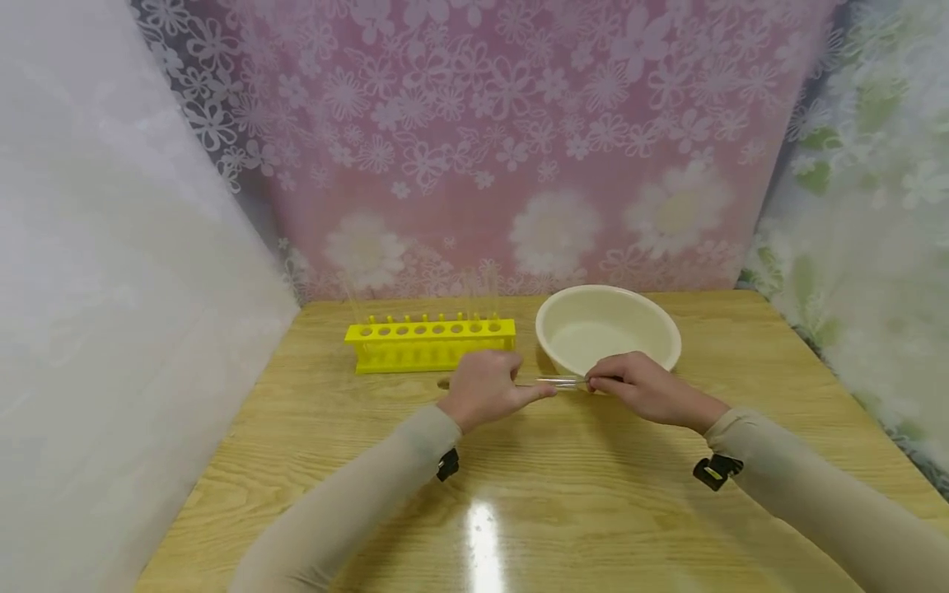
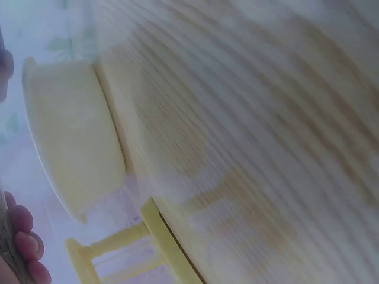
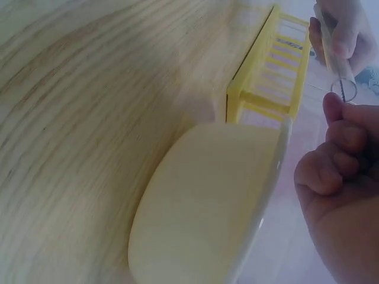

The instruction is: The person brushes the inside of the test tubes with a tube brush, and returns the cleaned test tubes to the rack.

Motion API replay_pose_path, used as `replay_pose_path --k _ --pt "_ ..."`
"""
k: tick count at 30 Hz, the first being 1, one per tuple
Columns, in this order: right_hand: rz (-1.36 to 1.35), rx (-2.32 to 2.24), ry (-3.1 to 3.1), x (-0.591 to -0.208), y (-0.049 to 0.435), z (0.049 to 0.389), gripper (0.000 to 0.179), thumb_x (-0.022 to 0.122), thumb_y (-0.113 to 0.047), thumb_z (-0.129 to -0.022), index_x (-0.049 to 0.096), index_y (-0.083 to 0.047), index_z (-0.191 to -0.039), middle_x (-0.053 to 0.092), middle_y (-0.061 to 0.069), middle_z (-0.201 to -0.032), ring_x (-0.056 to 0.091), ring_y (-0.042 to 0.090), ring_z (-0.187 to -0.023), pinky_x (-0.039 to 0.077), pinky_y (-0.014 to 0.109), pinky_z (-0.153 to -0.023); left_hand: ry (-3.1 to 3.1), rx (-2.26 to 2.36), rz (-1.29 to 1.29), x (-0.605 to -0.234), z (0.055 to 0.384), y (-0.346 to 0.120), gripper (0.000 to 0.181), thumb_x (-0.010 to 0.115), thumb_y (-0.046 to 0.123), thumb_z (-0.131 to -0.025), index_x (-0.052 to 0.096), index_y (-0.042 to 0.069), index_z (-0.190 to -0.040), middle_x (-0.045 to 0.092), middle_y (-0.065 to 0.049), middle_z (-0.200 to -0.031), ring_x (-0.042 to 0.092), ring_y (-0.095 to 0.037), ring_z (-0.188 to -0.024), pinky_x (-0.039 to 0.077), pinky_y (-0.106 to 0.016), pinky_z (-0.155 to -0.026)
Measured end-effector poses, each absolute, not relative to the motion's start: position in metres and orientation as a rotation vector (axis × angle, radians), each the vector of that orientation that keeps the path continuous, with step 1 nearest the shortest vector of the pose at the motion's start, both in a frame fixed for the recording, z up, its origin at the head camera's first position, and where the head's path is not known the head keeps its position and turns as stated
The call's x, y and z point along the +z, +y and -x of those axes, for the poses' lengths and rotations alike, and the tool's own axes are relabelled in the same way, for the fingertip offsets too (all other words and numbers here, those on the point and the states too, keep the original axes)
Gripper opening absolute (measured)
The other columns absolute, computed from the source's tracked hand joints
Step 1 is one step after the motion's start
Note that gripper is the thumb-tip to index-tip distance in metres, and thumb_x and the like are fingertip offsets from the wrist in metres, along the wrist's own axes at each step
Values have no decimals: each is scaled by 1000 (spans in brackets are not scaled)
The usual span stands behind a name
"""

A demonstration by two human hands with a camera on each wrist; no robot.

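Low over the wooden table (image 1: 519, 494), a clear test tube (image 1: 559, 381) lies level between my two hands, just in front of the cream bowl (image 1: 670, 342). My left hand (image 1: 535, 390) grips the tube's left part, and a brownish end (image 1: 443, 383) pokes out past the fist. My right hand (image 1: 595, 381) pinches at the tube's right end. In the right wrist view a thin wire loop (image 3: 343, 90) shows there, touching my right fingertip (image 3: 331, 103), below the left hand (image 3: 346, 29). The left wrist view catches only my left fingers (image 2: 23, 236) around a greyish tube.
A yellow test tube rack (image 1: 430, 342) stands behind my left hand with a few clear tubes in it; it also shows as the rack (image 3: 272, 71) beside the bowl (image 3: 207, 201). Flowered curtains close off the back and both sides.
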State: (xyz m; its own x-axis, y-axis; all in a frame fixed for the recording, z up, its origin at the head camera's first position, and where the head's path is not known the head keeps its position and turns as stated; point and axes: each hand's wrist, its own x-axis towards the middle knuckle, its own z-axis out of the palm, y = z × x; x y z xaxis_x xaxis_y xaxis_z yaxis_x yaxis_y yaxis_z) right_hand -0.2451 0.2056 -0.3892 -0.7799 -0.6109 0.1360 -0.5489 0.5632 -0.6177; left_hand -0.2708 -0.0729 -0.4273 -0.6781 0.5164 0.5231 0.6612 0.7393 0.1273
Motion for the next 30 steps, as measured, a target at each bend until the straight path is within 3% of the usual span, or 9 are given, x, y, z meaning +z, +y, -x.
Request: replay_pose_path --k 1,4,8,15,18,23,30 --pt "981 -1031 2688 -390 205 246 21 54 -14 -105 74 -13 -111 73 -3 -104 70 19 -99 56 32 -82 -2469 -419 893 -427 271 -73 64 61 78 -82 41 22 -58 30 9 -49 18 -4 -42 16 -21 -41" --pt "832 -1162 2577 -388 204 249 25 53 -22 -107 75 -10 -108 67 -2 -82 62 10 -71 52 29 -64 -2460 -411 880 -424 272 -74 63 62 77 -82 42 21 -60 32 9 -49 19 -4 -42 16 -22 -40" --pt "519 -1394 2230 -383 205 256 39 49 -32 -107 72 -3 -97 45 1 -62 30 10 -51 31 29 -49 -2451 -368 862 -420 271 -77 63 63 77 -82 42 21 -61 35 9 -50 20 -4 -42 17 -21 -40" --pt "392 -1395 1939 -382 210 261 34 48 -24 -106 62 -4 -81 39 -1 -61 27 11 -49 25 28 -49 -2431 -342 865 -421 270 -78 63 69 74 -79 40 22 -60 33 9 -50 20 -4 -43 15 -21 -41" --pt "422 -1406 1948 -384 210 259 33 50 -23 -106 61 -4 -82 36 0 -60 27 13 -50 25 31 -51 -2442 -349 872 -423 269 -78 63 71 72 -78 39 21 -60 33 9 -50 19 -4 -44 15 -21 -42" --pt "493 -1363 2125 -385 210 257 34 50 -24 -107 64 -2 -85 35 0 -61 27 14 -53 31 33 -53 -2457 -341 883 -425 269 -77 63 64 77 -81 41 22 -62 34 9 -50 19 -4 -43 15 -20 -41" --pt "751 -1133 2528 -383 207 249 25 53 -21 -106 68 -12 -89 50 -1 -66 35 9 -56 39 31 -57 -2490 -392 882 -427 270 -77 61 61 77 -83 45 22 -62 36 9 -49 22 -4 -41 16 -21 -40"
